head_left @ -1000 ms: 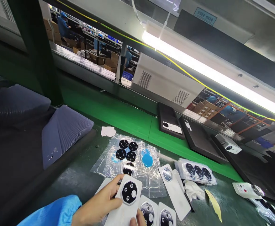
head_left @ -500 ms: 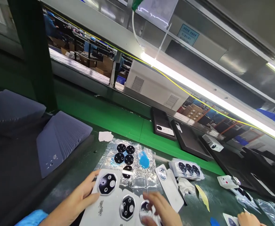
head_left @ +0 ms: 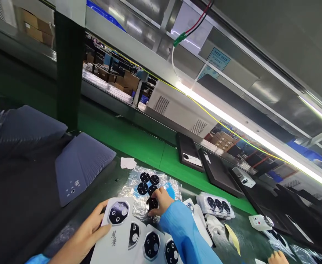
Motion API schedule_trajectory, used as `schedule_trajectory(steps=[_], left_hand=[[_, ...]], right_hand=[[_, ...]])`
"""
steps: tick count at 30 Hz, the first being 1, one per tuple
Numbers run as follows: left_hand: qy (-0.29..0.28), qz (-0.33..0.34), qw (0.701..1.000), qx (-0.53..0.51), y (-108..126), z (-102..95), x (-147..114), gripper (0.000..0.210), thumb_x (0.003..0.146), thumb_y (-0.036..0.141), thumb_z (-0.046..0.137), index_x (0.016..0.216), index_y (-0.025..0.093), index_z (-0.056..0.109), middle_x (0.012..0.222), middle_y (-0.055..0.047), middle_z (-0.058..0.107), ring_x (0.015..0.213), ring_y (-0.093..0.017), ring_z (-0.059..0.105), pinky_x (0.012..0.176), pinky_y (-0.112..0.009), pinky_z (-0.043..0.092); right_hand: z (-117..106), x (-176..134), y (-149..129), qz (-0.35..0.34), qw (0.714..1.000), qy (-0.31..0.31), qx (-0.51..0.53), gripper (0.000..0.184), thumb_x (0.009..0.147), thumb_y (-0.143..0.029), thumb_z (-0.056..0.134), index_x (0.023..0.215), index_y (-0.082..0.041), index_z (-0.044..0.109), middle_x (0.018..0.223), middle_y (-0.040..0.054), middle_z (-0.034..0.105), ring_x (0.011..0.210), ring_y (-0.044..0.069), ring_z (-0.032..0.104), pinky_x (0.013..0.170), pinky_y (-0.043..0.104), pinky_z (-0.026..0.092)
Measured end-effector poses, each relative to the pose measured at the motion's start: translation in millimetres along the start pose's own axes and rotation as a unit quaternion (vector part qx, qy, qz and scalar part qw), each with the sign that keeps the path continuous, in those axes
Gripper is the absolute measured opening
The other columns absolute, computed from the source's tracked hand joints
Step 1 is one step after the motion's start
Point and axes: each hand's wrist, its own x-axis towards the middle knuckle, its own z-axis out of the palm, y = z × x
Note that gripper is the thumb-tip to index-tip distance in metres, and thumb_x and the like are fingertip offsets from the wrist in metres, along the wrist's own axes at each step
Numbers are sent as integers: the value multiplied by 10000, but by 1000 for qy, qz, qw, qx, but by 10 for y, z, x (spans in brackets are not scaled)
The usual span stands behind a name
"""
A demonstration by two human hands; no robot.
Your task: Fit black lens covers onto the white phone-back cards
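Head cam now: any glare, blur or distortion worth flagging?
Head view: the tube light blows out to white; glare on the plastic sheet under the right hand; straight rails bow from the wide lens; left hand and white covers stay fairly sharp; far background is soft.

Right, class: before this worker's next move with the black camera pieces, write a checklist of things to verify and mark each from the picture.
1. Left hand steadies the white phone back at its edge: ok.
2. Right hand is at the lowest black octagonal piece on the clear plastic sheet: ok.
3. That piece is pinched between the fingers: cannot tell, hand hides it.
4. Four more black pieces lie on the sheet: ok.
5. Held back already carries a camera ring: ok.
6. Other person's hand is well away: ok.
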Motion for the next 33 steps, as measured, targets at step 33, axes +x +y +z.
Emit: schedule_trajectory(steps=[33], left_hand=[[-15, 58, 997, 45, -45, -56, 19, 860, 740, 511, 619, 1418, 180, 206, 1028, -72, 694, 804, -251, 649, 724, -330, 471]], right_hand=[[183, 505, -151, -97, 991, 90, -10, 574, 557, -26, 751, 1094, -172, 610, 1106, 101, 525, 1045, 265, 550, 885, 390, 484]])
